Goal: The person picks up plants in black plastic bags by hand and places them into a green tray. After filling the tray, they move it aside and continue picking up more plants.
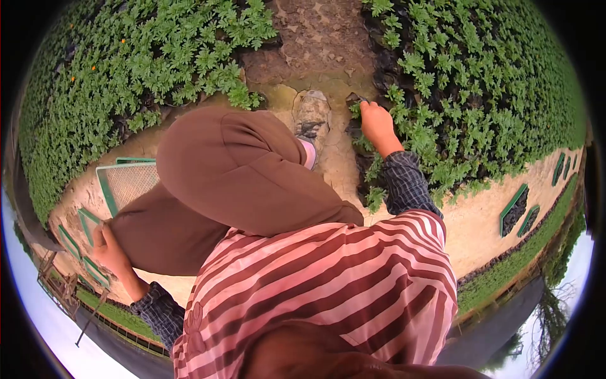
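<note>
My right hand [379, 128] reaches forward to the edge of the right plant bed, fingers pinched together on the rim of a small black plastic plant bag [355, 99]. Leafy green seedlings [435, 95] crowd beside that hand, with dark plastic showing between them. My left hand [112, 254] is low on the left, against my bent brown-trousered leg [170, 234]. Its fingers look apart with nothing in them. A green-framed mesh tray [129, 183] lies on the ground just beyond that leg.
Another dense bed of seedlings [158, 57], with a few orange blooms, spreads on the left. A bare earth path [322, 38] runs between the beds past my shoe [311, 114]. Green-edged trays of dark material [514, 210] stand at the far right.
</note>
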`<move>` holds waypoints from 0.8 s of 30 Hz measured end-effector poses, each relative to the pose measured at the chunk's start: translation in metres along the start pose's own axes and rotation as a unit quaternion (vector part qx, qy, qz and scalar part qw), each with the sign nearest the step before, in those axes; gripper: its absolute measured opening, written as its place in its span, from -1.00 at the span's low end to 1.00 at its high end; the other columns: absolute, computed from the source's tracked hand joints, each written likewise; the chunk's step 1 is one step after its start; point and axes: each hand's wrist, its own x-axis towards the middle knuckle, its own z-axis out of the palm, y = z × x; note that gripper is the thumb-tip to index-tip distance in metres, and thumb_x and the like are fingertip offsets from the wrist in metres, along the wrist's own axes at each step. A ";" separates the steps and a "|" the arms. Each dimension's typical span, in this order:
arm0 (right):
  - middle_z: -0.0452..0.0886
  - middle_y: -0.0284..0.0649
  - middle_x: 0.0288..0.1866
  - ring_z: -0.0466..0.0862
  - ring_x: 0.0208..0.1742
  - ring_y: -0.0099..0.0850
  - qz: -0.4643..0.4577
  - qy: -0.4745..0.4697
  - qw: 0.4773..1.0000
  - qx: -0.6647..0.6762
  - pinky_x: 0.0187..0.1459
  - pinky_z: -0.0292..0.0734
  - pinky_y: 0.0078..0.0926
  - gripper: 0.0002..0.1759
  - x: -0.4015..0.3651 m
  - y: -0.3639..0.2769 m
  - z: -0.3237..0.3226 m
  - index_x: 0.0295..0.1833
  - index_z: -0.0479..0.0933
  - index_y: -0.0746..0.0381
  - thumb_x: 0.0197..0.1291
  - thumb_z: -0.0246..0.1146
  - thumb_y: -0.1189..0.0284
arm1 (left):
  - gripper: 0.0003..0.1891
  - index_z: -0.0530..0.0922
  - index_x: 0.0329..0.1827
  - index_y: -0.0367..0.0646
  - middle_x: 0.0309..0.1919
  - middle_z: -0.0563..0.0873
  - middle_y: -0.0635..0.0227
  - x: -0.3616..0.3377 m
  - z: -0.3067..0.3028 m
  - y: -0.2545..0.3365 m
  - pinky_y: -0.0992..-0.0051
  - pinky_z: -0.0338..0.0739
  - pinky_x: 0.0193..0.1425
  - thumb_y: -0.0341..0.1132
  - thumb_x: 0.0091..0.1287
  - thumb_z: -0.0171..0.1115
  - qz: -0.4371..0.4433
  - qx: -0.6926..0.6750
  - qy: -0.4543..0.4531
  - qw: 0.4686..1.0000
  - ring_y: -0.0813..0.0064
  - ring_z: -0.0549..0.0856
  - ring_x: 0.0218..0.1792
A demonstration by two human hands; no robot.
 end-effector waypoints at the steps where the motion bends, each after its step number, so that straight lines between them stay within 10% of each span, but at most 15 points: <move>1: 0.58 0.03 -0.18 0.64 -0.13 -0.03 -0.023 0.056 0.998 -0.001 -0.13 0.54 -0.17 -0.84 0.008 -0.018 -0.011 -0.19 0.45 0.31 0.05 0.14 0.60 | -0.75 0.62 -0.14 -0.32 -0.33 0.68 0.34 0.000 0.001 -0.001 0.54 0.47 -0.10 -0.30 0.42 0.07 0.008 0.005 0.006 1.000 0.57 0.59 -0.26; 8: 0.57 0.07 -0.13 0.59 -0.07 0.04 -0.161 0.100 0.940 0.283 -0.04 0.50 -0.09 -0.76 0.085 -0.162 0.017 -0.11 0.48 0.33 0.10 0.16 0.48 | -0.76 0.60 -0.13 -0.30 -0.36 0.69 0.23 0.003 0.000 -0.002 0.49 0.48 -0.13 -0.29 0.39 0.08 0.008 0.026 0.011 1.000 0.53 0.61 -0.29; 24: 0.60 -0.02 -0.34 0.64 -0.26 -0.08 -0.331 0.100 0.932 0.109 -0.22 0.57 -0.19 -0.78 0.159 -0.215 0.052 -0.10 0.54 0.29 0.11 0.16 0.55 | -0.75 0.62 -0.18 -0.32 -0.36 0.70 0.24 0.007 0.003 0.005 0.50 0.48 -0.09 -0.29 0.37 0.10 -0.012 0.001 0.002 1.000 0.50 0.61 -0.28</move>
